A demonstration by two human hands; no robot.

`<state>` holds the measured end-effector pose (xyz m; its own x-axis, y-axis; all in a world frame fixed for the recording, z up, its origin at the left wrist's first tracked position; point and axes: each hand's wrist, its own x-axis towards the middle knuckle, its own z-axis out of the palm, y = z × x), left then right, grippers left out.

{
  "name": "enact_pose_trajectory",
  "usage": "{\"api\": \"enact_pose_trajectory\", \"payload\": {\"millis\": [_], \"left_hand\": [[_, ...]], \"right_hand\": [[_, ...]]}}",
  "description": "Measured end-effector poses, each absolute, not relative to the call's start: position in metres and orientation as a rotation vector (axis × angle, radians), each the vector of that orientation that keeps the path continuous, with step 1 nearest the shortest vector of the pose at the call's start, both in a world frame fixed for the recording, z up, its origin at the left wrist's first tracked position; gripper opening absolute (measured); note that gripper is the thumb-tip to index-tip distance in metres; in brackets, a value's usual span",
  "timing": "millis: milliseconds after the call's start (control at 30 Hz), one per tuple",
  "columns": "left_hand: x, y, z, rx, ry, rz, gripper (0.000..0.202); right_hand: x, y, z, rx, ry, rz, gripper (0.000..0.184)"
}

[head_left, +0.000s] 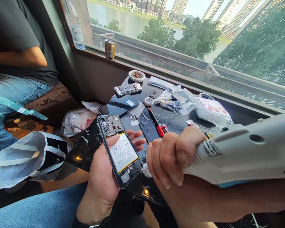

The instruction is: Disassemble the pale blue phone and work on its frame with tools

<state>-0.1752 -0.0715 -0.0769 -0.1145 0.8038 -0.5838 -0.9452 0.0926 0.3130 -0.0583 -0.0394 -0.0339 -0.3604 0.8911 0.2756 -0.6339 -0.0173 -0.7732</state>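
An opened smartphone lies across the palm of my left hand, its white battery and inner boards facing up. My left thumb rests on the top of the battery, and the fingers wrap behind the far edge. My right hand is closed around the front of a bulky white electric tool, with a label on its side. The tool's ribbed nozzle points at the phone's lower right edge; whether the tip touches it I cannot tell. Beyond the phone, a back cover lies on the black table.
The marbled table also holds another opened phone, an ashtray, a red-and-black pen-like tool, a tape roll and plastic packets. A can stands on the windowsill. A paper bag and a seated person are at left.
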Motion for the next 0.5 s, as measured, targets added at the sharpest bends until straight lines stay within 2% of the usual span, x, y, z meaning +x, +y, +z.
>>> {"api": "enact_pose_trajectory", "payload": {"millis": [267, 500], "left_hand": [[-0.172, -0.069, -0.069, -0.347, 0.76, 1.546, 0.03], [-0.173, -0.068, -0.057, -0.401, 0.726, 1.56, 0.027]], "right_hand": [[-0.057, -0.04, -0.031, -0.399, -1.097, 1.634, 0.065], [-0.063, -0.042, -0.024, -0.423, -1.199, 1.664, 0.049]]}}
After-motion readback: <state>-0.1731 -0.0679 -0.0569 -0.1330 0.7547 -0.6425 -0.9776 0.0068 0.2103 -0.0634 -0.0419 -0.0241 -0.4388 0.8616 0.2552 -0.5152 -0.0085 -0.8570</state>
